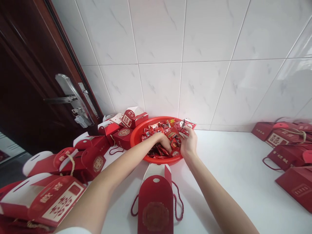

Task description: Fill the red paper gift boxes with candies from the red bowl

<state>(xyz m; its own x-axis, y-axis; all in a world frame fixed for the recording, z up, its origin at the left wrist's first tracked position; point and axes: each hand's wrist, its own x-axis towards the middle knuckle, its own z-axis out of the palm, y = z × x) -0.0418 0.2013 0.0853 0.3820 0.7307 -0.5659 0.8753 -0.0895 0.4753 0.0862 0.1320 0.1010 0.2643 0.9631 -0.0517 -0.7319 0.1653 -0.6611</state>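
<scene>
Plain white cloth sleeve (73,230), and two slender bare forearms (129,165).
The sleeve, a thin sliver with a smooth, rounded edge, lies well behind the fingers (167,146) of the left hand (163,139), past the forearm. Behind the slim fingers of the right hand (189,143), a narrow wrist (192,156) leads into a forearm that broadens smoothly farther back, uncovered as far as it shows. The left hand's fingertips are hidden.

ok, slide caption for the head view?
Left hand in a red basket of wrapped candies, right hand holding some, open red box in front.
</scene>
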